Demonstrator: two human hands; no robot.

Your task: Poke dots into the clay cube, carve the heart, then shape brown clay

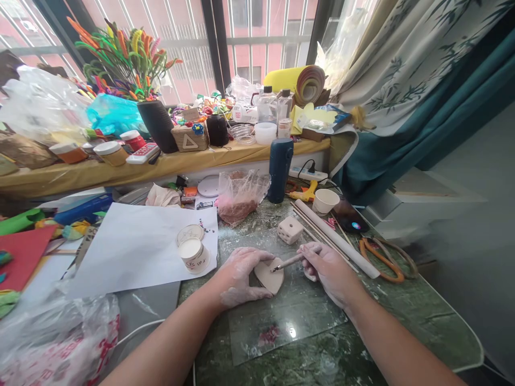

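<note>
Flat on the glass sheet (257, 343), on the near side of the die (289, 230) and slightly left of it: a pale clay piece (267, 280), rounded at the far end and tapering to a blunt point. Long axis running from far left to near right, with the narrow end towards the wearer.

At its left side, the left hand (243, 276): grip partly open, thumb at the near edge and fingers at the far edge, with the clay piece held between. Near and right of the die, the right hand (328, 268): grip closed round the slim tool (290, 260), pencil-fashion. Tool slanting from the hand down to the left, its dark tip at the upper face of the clay piece. Partly hidden under the right hand, a small pale piece (310, 275), too covered to identify.

Right of the die, thin sticks (322, 239) and a pale rod (338, 239), slanting towards near right; farther right, orange-handled scissors (380, 262). Beyond the die, a dark blue bottle (280, 170); beyond and to its left, a clear bag (239, 198) of brownish material. Well left of the die, a lidless tub (193, 254) on white paper (140, 249). Beneath the glass sheet, a green worktop (418, 327).
</note>
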